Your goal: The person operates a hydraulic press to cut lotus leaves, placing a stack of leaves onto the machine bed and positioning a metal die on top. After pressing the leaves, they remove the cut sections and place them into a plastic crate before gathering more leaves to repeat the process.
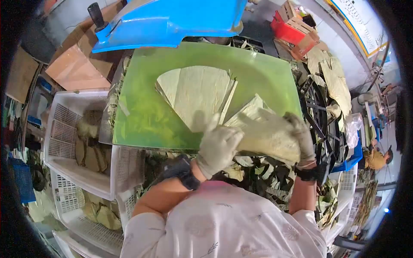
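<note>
On the green cutting board (pixel 142 103) lies a fan-shaped stack of pale dried leaf pieces (pixel 195 92), its narrow end toward me. My left hand (pixel 219 146), in a whitish glove, is closed at the narrow end of a second leaf piece (pixel 269 133), close to the tip of the first stack. The grip itself is partly hidden behind the fingers. My right hand (pixel 300 135), also gloved and slightly blurred, is closed on the wide right edge of that second piece. This piece extends over the board's front edge, between both hands.
A blue machine arm (pixel 172 23) with a black handle overhangs the board's far side. White plastic baskets (pixel 81 163) with leaves stand at left, below a cardboard box (pixel 79 64). Leaf scraps (pixel 275 180) lie in front. A red crate (pixel 286 30) stands behind; another person (pixel 378 159) is far right.
</note>
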Available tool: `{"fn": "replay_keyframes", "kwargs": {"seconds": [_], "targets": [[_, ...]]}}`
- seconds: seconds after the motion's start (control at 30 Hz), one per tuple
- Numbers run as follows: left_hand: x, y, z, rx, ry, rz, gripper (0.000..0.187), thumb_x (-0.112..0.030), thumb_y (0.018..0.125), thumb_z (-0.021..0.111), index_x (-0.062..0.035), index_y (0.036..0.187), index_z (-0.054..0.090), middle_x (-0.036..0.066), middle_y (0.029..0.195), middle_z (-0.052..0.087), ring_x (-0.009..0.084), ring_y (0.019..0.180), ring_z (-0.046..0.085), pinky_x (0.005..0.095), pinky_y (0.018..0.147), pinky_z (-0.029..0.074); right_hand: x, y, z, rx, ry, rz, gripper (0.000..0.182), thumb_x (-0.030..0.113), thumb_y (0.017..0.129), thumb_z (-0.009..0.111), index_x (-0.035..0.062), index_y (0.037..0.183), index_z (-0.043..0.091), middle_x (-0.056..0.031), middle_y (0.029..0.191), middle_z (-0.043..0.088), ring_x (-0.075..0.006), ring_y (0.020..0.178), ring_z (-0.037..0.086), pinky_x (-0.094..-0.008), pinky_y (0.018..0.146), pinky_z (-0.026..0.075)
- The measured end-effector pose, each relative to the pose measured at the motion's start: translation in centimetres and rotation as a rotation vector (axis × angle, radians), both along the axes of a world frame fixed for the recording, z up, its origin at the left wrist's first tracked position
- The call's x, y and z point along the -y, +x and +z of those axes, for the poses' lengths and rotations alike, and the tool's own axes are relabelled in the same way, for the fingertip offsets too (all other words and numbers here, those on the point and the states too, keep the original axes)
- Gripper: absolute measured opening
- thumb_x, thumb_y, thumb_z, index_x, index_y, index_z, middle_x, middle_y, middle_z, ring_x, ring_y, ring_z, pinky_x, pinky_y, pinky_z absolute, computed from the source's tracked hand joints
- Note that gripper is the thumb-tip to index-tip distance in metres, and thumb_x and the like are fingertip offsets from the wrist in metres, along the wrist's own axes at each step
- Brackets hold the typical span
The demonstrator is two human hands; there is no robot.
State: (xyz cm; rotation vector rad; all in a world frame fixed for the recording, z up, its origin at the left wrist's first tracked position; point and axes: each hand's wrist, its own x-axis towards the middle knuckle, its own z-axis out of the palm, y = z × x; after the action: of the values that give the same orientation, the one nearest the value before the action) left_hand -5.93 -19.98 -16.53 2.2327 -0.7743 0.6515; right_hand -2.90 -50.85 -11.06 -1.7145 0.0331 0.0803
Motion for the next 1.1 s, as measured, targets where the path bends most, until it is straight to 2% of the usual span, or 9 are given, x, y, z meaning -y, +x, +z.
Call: {"fn": "replay_keyframes", "kwargs": {"seconds": [0.1,0.17,0.33,0.43,0.7,0.77,0.8,1.0,1.1], "targets": [[-1.4,-0.1,2.0,-0.369,-0.677,0.134,0.023,-0.019,0.092,0.069,-0.0013,0.107,0.069,0.014,0.089,0.071,0.0331,0.091,0.068,0.0423,0.088,0.052,-1.9,1.6,4.6,0.140,0.408,0.186,0.073,0.056,0.100,0.056,0.0015,0.149,0.046,-0.0123,0.143,0.056,-0.0296,0.129,0.055,-0.0414,0.111,0.042],[-4.0,-0.3,4.9,-0.609,-0.813,0.184,0.023,-0.016,0.093,0.069,0.0028,0.106,0.066,0.015,0.089,0.070,0.0242,0.089,0.068,0.0353,0.077,0.053,-5.5,3.6,6.4,0.344,0.102,0.378,0.076,0.056,0.100,0.056,-0.0001,0.150,0.043,-0.0138,0.148,0.053,-0.0304,0.135,0.050,-0.0444,0.115,0.037],[-6.9,-2.9,2.1,-0.659,-0.722,0.457,0.028,-0.018,0.095,0.068,0.0067,0.108,0.063,0.010,0.094,0.066,0.0131,0.082,0.059,0.0301,0.073,0.051,-11.5,10.6,1.2,0.426,-0.692,0.529,0.055,0.043,0.095,0.064,-0.0007,0.128,0.061,-0.0217,0.132,0.061,-0.0375,0.116,0.061,-0.0453,0.101,0.048],[-8.4,-7.2,1.2,-0.630,-0.826,0.548,0.028,-0.019,0.096,0.069,0.0042,0.111,0.063,0.005,0.095,0.064,0.0114,0.082,0.058,0.0280,0.073,0.051,-13.1,13.2,1.4,0.772,-0.715,0.413,0.051,0.043,0.094,0.065,0.0003,0.123,0.063,-0.0253,0.121,0.063,-0.0441,0.110,0.061,-0.0490,0.096,0.048],[-5.8,-11.5,0.9,-1.008,-1.608,0.358,0.039,-0.020,0.100,0.064,-0.0005,0.133,0.054,0.009,0.119,0.061,0.0227,0.102,0.064,0.0404,0.089,0.056,-19.8,19.9,-3.8,0.555,-0.784,0.558,0.061,0.056,0.093,0.059,0.0038,0.125,0.063,-0.0225,0.124,0.065,-0.0421,0.118,0.058,-0.0496,0.100,0.046],[-5.4,-11.5,-1.1,-0.943,-1.667,0.325,0.040,-0.021,0.099,0.065,0.0005,0.133,0.056,0.012,0.126,0.057,0.0265,0.107,0.063,0.0418,0.094,0.055,-20.7,16.7,-4.9,0.764,-0.927,0.503,0.062,0.058,0.092,0.060,0.0060,0.127,0.063,-0.0211,0.127,0.063,-0.0416,0.118,0.058,-0.0504,0.099,0.047],[-5.4,-11.7,-2.6,-0.738,-1.028,0.432,0.039,-0.019,0.098,0.066,0.0010,0.130,0.057,0.013,0.126,0.057,0.0268,0.108,0.063,0.0404,0.094,0.055,-21.1,15.0,-4.7,0.730,-0.899,0.561,0.061,0.057,0.091,0.061,0.0072,0.127,0.063,-0.0204,0.126,0.063,-0.0419,0.116,0.058,-0.0509,0.098,0.047],[-2.6,-11.0,-0.1,-0.735,-1.724,0.519,0.031,-0.011,0.094,0.069,0.0004,0.122,0.061,0.004,0.100,0.068,0.0156,0.090,0.067,0.0295,0.079,0.054,-21.9,9.9,-2.3,0.651,-0.800,0.828,0.057,0.046,0.089,0.070,0.0057,0.127,0.061,-0.0187,0.126,0.063,-0.0394,0.113,0.059,-0.0503,0.096,0.047],[-2.0,-11.7,0.6,-0.651,-1.671,0.502,0.034,-0.009,0.092,0.071,0.0006,0.122,0.060,0.004,0.103,0.069,0.0137,0.091,0.066,0.0279,0.078,0.054,-21.3,11.2,-2.6,0.675,-0.747,0.763,0.063,0.044,0.091,0.068,0.0027,0.137,0.055,-0.0235,0.134,0.059,-0.0411,0.122,0.056,-0.0488,0.105,0.044]]}}
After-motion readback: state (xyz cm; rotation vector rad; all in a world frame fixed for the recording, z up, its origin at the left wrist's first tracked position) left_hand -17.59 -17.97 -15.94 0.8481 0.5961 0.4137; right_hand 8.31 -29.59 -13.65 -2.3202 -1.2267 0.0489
